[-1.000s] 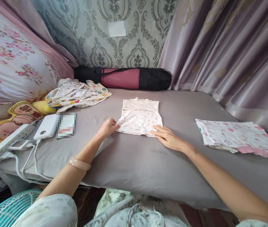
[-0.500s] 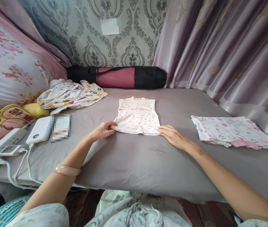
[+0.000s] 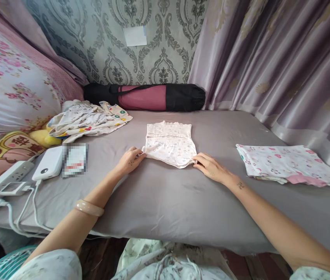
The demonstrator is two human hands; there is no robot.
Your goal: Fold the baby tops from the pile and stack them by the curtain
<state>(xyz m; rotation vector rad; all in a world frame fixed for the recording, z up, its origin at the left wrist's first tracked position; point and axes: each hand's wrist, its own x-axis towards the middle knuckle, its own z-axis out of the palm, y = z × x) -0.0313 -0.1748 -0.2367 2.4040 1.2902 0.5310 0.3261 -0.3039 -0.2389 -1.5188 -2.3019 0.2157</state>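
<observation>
A small white garment with a faint print [image 3: 169,144] lies folded on the grey bed sheet [image 3: 165,202] in front of me. Its near edge sags in a curve between my hands. My left hand [image 3: 131,159] pinches the near left corner, thumb and fingers together. At the near right corner, my right hand [image 3: 210,166] grips the cloth the same way. The far edge of the garment looks slightly ruffled and rests flat on the sheet.
Folded printed cloth [image 3: 290,163] lies at the right. Crumpled clothes [image 3: 89,120] sit at the back left, near a power bank [image 3: 48,163] and a power strip [image 3: 7,181] with cables. A black and pink rolled bag [image 3: 144,97] lies along the wall.
Both hands have drawn slightly inward with the garment's near corners. The near edge, nearly straight before, now bows and lifts a little. The whole view has shifted slightly.
</observation>
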